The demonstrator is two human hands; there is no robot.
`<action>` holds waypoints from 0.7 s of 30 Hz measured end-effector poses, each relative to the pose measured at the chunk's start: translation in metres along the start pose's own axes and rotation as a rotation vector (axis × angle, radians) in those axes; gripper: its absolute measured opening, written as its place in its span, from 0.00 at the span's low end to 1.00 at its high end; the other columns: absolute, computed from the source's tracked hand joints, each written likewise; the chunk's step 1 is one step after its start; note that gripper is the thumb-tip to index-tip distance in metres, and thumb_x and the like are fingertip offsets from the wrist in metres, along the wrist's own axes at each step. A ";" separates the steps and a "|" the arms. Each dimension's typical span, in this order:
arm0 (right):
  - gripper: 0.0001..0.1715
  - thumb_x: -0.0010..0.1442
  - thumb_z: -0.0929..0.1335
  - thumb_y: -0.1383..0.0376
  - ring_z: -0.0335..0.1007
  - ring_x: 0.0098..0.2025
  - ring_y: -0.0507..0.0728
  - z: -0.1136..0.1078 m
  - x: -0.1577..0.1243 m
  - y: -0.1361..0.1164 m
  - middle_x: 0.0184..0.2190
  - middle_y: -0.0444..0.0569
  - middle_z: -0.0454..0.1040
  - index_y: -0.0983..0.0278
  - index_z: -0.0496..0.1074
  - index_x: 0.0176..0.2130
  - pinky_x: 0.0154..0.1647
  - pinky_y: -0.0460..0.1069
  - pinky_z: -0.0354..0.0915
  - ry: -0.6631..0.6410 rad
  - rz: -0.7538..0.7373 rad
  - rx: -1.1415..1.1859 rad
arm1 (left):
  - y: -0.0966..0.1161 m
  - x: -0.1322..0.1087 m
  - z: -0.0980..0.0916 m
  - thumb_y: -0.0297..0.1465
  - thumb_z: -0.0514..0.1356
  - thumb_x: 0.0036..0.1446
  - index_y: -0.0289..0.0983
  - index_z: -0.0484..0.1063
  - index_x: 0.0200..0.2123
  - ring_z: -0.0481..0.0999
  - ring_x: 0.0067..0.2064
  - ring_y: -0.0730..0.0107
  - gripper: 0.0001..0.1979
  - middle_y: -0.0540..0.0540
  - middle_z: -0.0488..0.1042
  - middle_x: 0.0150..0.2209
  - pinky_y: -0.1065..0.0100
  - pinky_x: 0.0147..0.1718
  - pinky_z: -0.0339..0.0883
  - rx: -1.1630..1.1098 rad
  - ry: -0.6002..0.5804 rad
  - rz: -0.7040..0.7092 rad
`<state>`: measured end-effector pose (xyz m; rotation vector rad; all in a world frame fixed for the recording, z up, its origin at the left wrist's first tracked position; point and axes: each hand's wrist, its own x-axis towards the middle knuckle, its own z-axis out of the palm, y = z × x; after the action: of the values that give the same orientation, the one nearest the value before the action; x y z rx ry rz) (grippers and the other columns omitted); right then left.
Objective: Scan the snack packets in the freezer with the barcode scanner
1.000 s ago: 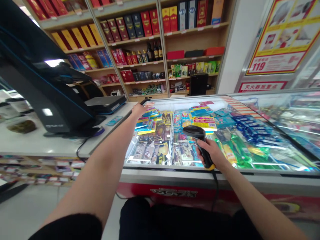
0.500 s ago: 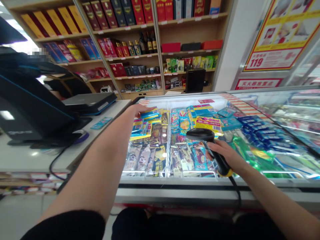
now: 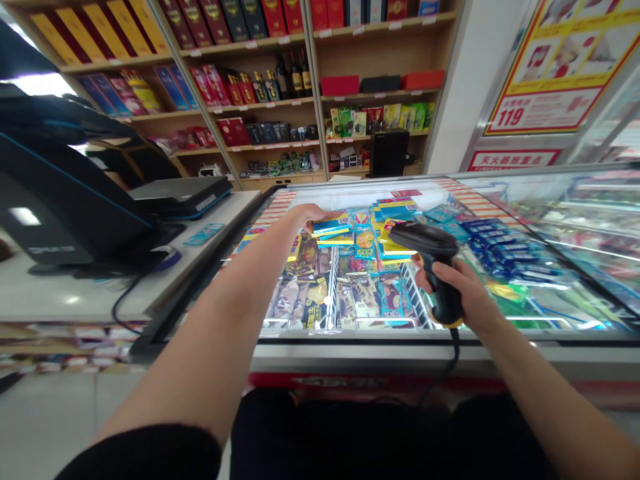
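Note:
My left hand (image 3: pixel 306 215) grips a few blue-and-yellow ice cream packets (image 3: pixel 333 229) over the far middle of a chest freezer (image 3: pixel 350 341); its fingertips are partly hidden behind them. In my right hand (image 3: pixel 465 287) is a black barcode scanner (image 3: pixel 433 243), fingers wrapped round its handle, its head turned left. The scanner's cable (image 3: pixel 454 350) hangs down over the freezer's front edge. Beyond the scanner head, a pile of blue-and-yellow packets (image 3: pixel 395 212) lies in the freezer. Wrapped ice creams (image 3: pixel 364 297) fill the wire baskets below my hands.
A counter (image 3: pixel 75 310) to the left carries a dark checkout terminal (image 3: pixel 85 207), a flat scale (image 3: pixel 180 193) and a blue packet (image 3: pixel 204 235). Blue packets (image 3: pixel 495 243) lie in rows at the freezer's right. Shelves of boxes and bottles (image 3: pixel 295 77) stand behind.
My left hand has moved right with the packets, nearer the scanner. The scanner has shifted slightly right and its head has tipped. The view has moved a little too.

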<state>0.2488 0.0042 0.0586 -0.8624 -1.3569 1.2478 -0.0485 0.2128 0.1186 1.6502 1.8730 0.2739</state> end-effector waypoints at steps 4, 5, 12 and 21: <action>0.17 0.59 0.70 0.53 0.67 0.27 0.55 -0.008 -0.011 0.005 0.21 0.44 0.67 0.63 0.73 0.40 0.32 0.50 0.66 0.121 -0.046 0.093 | 0.000 -0.030 0.011 0.55 0.67 0.44 0.35 0.78 0.35 0.80 0.37 0.55 0.29 0.40 0.78 0.28 0.66 0.34 0.71 0.007 -0.108 0.000; 0.18 0.57 0.71 0.53 0.67 0.27 0.55 -0.008 -0.010 0.008 0.20 0.44 0.67 0.63 0.73 0.40 0.32 0.49 0.67 0.131 -0.032 0.105 | -0.001 -0.037 0.012 0.55 0.66 0.45 0.35 0.78 0.35 0.80 0.37 0.56 0.29 0.39 0.78 0.30 0.66 0.34 0.71 0.012 -0.123 0.008; 0.21 0.50 0.72 0.52 0.64 0.22 0.52 -0.007 0.031 0.022 0.19 0.43 0.67 0.65 0.74 0.36 0.22 0.46 0.61 0.241 0.022 0.180 | -0.005 -0.069 0.020 0.59 0.65 0.41 0.37 0.71 0.57 0.69 0.59 0.40 0.44 0.32 0.72 0.57 0.55 0.56 0.63 0.403 0.191 0.232; 0.20 0.47 0.73 0.53 0.61 0.18 0.50 0.010 0.020 0.012 0.17 0.43 0.69 0.65 0.73 0.34 0.15 0.44 0.54 0.232 0.099 0.146 | 0.007 -0.088 0.068 0.56 0.72 0.28 0.49 0.52 0.69 0.49 0.67 0.24 0.64 0.32 0.52 0.69 0.33 0.62 0.38 0.615 0.185 0.397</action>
<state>0.2334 0.0240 0.0519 -0.9489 -1.0372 1.2629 -0.0019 0.1139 0.0961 2.4935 1.8566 0.0011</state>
